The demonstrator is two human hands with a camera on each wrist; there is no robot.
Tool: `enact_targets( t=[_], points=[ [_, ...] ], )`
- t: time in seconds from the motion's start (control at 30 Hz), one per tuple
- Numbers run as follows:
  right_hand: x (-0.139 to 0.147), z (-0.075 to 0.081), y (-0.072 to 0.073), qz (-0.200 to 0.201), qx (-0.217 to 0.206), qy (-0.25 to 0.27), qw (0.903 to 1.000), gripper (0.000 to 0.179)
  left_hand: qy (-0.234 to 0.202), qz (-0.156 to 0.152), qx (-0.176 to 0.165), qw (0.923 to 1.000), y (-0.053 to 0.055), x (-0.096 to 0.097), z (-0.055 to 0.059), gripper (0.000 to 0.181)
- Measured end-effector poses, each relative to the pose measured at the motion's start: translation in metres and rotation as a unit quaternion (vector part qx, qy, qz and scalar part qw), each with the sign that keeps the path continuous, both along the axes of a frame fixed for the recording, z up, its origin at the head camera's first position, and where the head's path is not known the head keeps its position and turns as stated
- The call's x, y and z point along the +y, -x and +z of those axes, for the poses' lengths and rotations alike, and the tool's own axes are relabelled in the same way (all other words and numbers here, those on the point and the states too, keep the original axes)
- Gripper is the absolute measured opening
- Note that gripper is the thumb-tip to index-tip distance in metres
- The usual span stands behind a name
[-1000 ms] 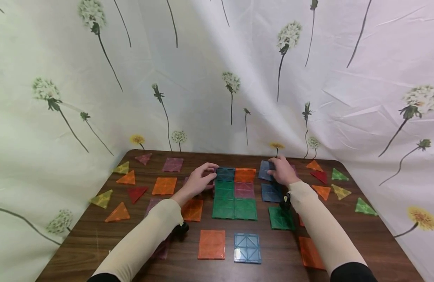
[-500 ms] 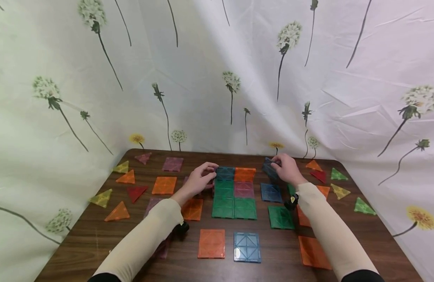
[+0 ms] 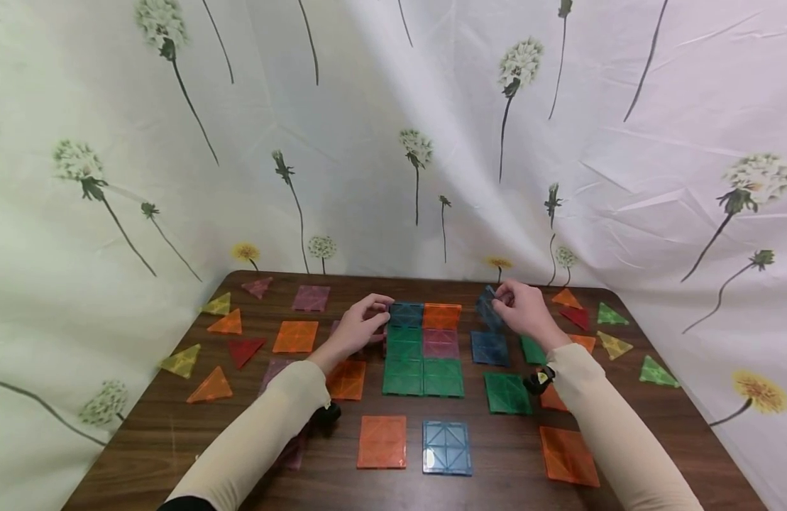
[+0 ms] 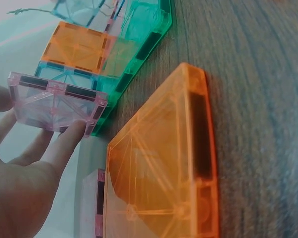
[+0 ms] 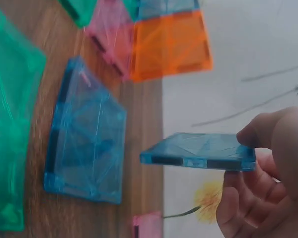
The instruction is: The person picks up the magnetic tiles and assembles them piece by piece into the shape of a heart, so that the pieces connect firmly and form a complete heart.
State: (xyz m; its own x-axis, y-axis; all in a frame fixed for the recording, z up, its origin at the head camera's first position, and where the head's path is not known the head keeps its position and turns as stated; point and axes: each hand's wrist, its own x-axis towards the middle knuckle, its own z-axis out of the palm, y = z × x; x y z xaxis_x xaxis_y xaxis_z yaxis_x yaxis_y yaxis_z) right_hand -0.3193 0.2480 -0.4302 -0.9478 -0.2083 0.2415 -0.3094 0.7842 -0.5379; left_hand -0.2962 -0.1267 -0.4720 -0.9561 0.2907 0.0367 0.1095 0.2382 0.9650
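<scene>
My right hand pinches a blue square magnetic tile by one edge, tilted above the table beside another blue square tile. My left hand reaches to the left side of the tile structure, fingertips touching an upright pink tile. The structure has a flat base of green tiles and a pink tile. Along its back stand an upright blue tile and an upright orange tile.
Orange and blue square tiles lie in front. More squares flank the structure, including a green one. Triangle tiles, such as a red one and a green one, lie along both sides. A dandelion-print cloth hangs behind the table.
My right hand has lifted the blue square tile from the back of the table and tilted it up, its wrist swinging right. The left hand stays at the structure.
</scene>
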Motion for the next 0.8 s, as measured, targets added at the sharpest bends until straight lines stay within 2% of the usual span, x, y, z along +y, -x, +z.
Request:
enact_targets(
  t=[0.2, 0.4, 0.53, 0.8],
  points=[
    [-0.012, 0.010, -0.024, 0.010, -0.015, -0.009, 0.9998, 0.017, 0.001, -0.002, 0.003, 1.0000, 0.000, -0.001, 0.000, 0.034],
    [-0.028, 0.007, -0.041, 0.049, -0.054, 0.008, 0.9973, 0.016, 0.005, -0.001, 0.001, 1.0000, 0.000, -0.001, 0.000, 0.033],
    [-0.041, 0.000, -0.045, 0.063, -0.074, 0.022, 0.9950, 0.014, 0.004, 0.000, 0.001, 1.0000, 0.001, -0.001, 0.000, 0.033],
    [-0.060, -0.010, -0.045, 0.051, -0.066, 0.015, 0.9964, 0.016, 0.003, -0.005, 0.004, 1.0000, 0.001, -0.002, -0.002, 0.035]
  ],
)
